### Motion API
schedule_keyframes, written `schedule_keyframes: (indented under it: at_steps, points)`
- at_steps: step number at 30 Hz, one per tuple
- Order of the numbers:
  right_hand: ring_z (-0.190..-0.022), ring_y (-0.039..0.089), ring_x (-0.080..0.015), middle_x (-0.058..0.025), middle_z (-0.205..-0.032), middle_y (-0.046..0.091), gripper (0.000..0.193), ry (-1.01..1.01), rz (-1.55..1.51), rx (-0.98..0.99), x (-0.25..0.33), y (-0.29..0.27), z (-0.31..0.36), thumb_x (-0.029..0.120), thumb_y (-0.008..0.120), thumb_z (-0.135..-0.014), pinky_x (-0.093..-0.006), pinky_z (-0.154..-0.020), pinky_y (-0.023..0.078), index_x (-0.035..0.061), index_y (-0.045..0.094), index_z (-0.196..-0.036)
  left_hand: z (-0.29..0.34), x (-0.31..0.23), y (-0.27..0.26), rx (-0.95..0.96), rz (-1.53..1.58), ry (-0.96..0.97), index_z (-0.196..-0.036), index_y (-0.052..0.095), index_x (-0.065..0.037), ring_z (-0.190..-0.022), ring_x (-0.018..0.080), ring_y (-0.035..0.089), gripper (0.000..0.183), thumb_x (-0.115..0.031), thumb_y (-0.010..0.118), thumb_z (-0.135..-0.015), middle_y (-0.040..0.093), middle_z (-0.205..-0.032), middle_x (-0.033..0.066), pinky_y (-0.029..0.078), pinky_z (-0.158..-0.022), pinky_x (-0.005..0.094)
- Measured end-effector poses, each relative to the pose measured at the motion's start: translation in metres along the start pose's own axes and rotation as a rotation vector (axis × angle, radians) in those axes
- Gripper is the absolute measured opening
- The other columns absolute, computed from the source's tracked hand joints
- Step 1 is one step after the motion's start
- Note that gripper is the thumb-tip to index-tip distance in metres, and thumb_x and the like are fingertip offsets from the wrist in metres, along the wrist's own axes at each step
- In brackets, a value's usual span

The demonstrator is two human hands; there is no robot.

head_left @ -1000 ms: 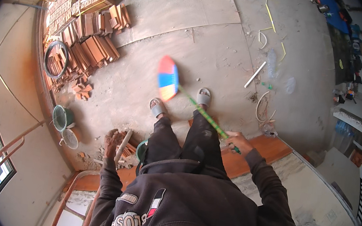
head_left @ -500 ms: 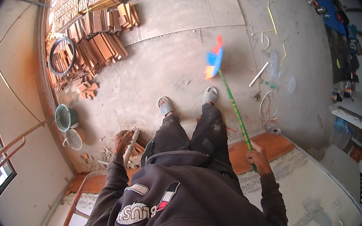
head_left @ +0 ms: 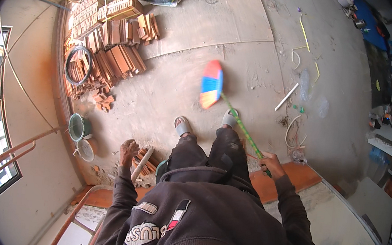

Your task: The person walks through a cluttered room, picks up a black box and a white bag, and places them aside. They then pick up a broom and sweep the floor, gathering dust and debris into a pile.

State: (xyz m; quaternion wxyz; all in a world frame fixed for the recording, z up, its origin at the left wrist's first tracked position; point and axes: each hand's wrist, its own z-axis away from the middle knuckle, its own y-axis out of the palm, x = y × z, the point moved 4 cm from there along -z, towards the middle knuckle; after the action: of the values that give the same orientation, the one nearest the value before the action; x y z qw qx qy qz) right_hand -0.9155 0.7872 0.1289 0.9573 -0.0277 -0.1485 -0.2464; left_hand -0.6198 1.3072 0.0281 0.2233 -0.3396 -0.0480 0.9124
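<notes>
Head view: your right hand [head_left: 272, 165] has fingers wrapped round the slim green-striped handle [head_left: 248, 135] of a red, blue and orange broom [head_left: 212, 84], its head over dusty grey floor [head_left: 164, 82]; I cannot tell how the fingers sit on your left hand [head_left: 129, 151].

Dark sweatshirt [head_left: 238, 219]; black trousers [head_left: 228, 148]; 2 grey open-toed slides [head_left: 184, 128]
</notes>
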Motion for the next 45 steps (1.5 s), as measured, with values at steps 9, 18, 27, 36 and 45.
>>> schedule_keyframes:
  at_steps: [9, 18, 27, 36, 45]
  points:
    - [-0.041, 0.036, -0.0045, 0.0016, -0.058, 0.041, 0.042, -0.133, -0.005, -0.130, 0.035, -0.090, 0.058, 0.004, 0.047, -0.077, -0.0224, -0.035, 0.032, 0.0018, 0.050, -0.118, 0.054, 0.049, 0.110, 0.117, 0.358, -0.017, -0.112, 0.051, 0.002, -0.071, 0.0203, 0.063, 0.035, -0.021, 0.058, -0.087, 0.062, -0.094, 0.0142, 0.049, -0.058, 0.0261]
    - [-0.041, 0.035, -0.0032, 0.0044, -0.058, 0.038, 0.048, -0.199, 0.061, 0.165, 0.124, -0.076, 0.020, 0.005, 0.047, -0.076, -0.0203, -0.036, 0.032, -0.0012, 0.045, -0.124, 0.075, 0.023, 0.174, 0.074, 0.090, -0.052, -0.113, 0.052, 0.003, -0.082, 0.0209, 0.063, 0.038, -0.024, 0.058, -0.088, 0.064, -0.092, 0.0126, 0.050, -0.066, 0.0293]
    - [-0.046, 0.037, -0.0037, 0.0025, -0.061, 0.041, 0.045, -0.283, 0.085, 0.378, 0.233, 0.078, -0.156, 0.006, 0.052, -0.076, -0.0211, -0.037, 0.032, -0.0027, 0.048, -0.120, 0.024, -0.023, 0.129, 0.051, 0.149, -0.135, -0.114, 0.052, 0.001, -0.079, 0.0223, 0.064, 0.035, -0.023, 0.056, -0.088, 0.063, -0.097, 0.0131, 0.052, -0.063, 0.0309]
    - [-0.044, 0.037, -0.0034, 0.0028, -0.062, 0.042, 0.016, -0.172, -0.088, -0.018, 0.247, 0.031, -0.151, 0.005, 0.049, -0.078, -0.0233, -0.035, 0.032, 0.0051, 0.051, -0.094, -0.087, -0.111, 0.039, -0.013, 0.131, -0.130, -0.121, 0.045, 0.004, -0.084, 0.0274, 0.064, 0.048, -0.030, 0.055, -0.088, 0.062, -0.099, 0.0192, 0.052, -0.071, 0.0369]
    - [-0.039, 0.034, -0.0042, 0.0029, -0.058, 0.040, 0.022, -0.204, -0.178, -0.133, 0.313, 0.039, -0.036, 0.003, 0.046, -0.077, -0.0220, -0.033, 0.032, 0.0049, 0.051, -0.098, -0.187, -0.224, -0.002, -0.037, 0.029, -0.039, -0.112, 0.052, 0.002, -0.072, 0.0162, 0.060, 0.036, -0.024, 0.056, -0.087, 0.062, -0.085, 0.0094, 0.049, -0.061, 0.0287]
